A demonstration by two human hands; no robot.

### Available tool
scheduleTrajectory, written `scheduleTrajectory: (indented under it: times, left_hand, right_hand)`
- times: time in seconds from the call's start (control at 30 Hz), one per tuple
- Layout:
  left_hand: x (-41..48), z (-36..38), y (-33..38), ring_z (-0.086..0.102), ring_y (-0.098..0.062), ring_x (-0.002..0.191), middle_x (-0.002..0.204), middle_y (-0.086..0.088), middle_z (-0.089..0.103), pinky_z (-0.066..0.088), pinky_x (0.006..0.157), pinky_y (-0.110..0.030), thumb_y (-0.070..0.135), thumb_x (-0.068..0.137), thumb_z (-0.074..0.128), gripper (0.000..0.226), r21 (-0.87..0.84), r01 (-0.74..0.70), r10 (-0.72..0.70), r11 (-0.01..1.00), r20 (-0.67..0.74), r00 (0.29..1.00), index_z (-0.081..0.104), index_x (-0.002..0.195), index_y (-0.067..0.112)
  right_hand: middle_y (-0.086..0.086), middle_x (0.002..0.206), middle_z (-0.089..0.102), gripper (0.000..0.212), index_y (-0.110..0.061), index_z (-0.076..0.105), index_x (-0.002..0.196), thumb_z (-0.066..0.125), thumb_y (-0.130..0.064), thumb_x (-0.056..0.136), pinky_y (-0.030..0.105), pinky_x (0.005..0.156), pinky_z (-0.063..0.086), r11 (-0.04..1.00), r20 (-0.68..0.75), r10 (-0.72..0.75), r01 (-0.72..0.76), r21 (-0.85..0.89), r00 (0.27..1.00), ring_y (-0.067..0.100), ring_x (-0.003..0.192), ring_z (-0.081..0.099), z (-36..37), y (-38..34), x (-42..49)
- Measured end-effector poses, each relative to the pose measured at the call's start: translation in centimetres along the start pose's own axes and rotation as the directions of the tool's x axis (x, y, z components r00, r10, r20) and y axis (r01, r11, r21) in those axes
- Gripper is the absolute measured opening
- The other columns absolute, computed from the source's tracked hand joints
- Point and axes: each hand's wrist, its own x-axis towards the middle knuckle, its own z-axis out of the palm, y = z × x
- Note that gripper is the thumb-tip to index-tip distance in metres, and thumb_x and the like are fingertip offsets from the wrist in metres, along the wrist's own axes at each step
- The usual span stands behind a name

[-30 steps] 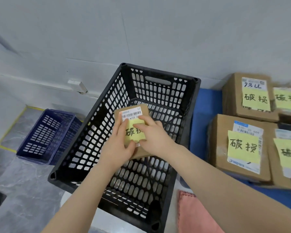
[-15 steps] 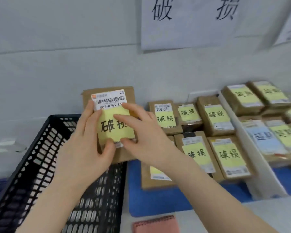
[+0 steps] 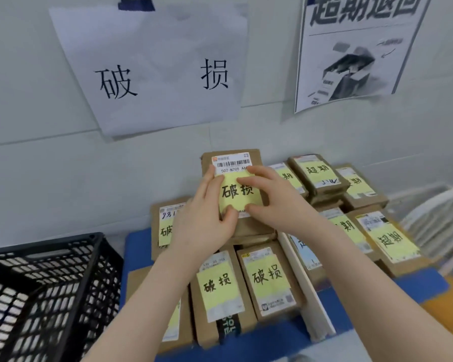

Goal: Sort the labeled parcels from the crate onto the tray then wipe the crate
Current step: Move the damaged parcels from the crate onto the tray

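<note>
Parcel: the brown cardboard parcel with a barcode label and a yellow handwritten note (image 3: 237, 194) is in both my hands, over the rear of the left stack on the blue tray (image 3: 135, 246); I cannot tell whether it touches the parcels beneath.
Left hand (image 3: 207, 223): wrapped round the parcel's left edge, thumb on the note's lower rim.
Right hand (image 3: 275, 202): fingers laid across the note's top, thumb pinching from below.
Tray: same-noted brown parcels (image 3: 270, 280) lie left of the white divider strip (image 3: 313, 296), differently noted ones (image 3: 317, 173) right of it.
Crate: the black plastic lattice crate (image 3: 45, 291) stands just left of the tray.
Wall: a white paper sign (image 3: 154, 74) hangs above.
</note>
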Motion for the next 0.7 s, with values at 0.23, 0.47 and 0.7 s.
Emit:
scheduleTrajectory:
  times: [0.23, 0.47, 0.7]
  left_hand:
    - [2.8, 3.2, 0.4, 0.053, -0.014, 0.115, 0.158, 0.020, 0.006, 0.050, 0.079, -0.036, 0.037, 0.090, 0.045, 0.057, -0.024, 0.087, -0.086, 0.996, 0.045, 0.995, 0.028, 0.144, 0.027]
    - [4.1, 4.4, -1.4, 0.050, -0.013, 0.120, 0.158, 0.018, 0.011, 0.050, 0.080, -0.035, 0.034, 0.090, 0.047, 0.056, -0.036, 0.135, -0.133, 0.990, 0.071, 0.989, 0.031, 0.143, 0.025]
    - [4.9, 3.8, -4.9, 0.052, -0.011, 0.115, 0.157, 0.019, 0.012, 0.052, 0.072, -0.034, 0.034, 0.090, 0.049, 0.056, -0.035, 0.208, -0.206, 0.978, 0.052, 0.977, 0.031, 0.143, 0.025]
  right_hand:
    - [-0.011, 0.150, 0.031, 0.054, -0.032, 0.052, 0.133, 0.061, -0.018, 0.081, 0.042, 0.114, 0.026, 0.999, 0.084, 0.038, -0.038, -0.001, 0.996, 0.021, 0.138, 0.029, 0.0, 4.1, 3.2]
    - [-0.008, 0.150, 0.032, 0.054, -0.028, 0.053, 0.133, 0.062, -0.016, 0.081, 0.042, 0.116, 0.022, 1.000, 0.145, 0.015, -0.018, 0.020, 0.989, 0.014, 0.138, 0.029, 1.7, 5.2, 5.8]
    - [-0.010, 0.152, 0.031, 0.054, -0.027, 0.053, 0.134, 0.062, -0.016, 0.082, 0.033, 0.113, 0.026, 0.998, 0.191, -0.007, -0.006, 0.070, 0.982, 0.017, 0.138, 0.030, 4.4, 3.9, 8.7]
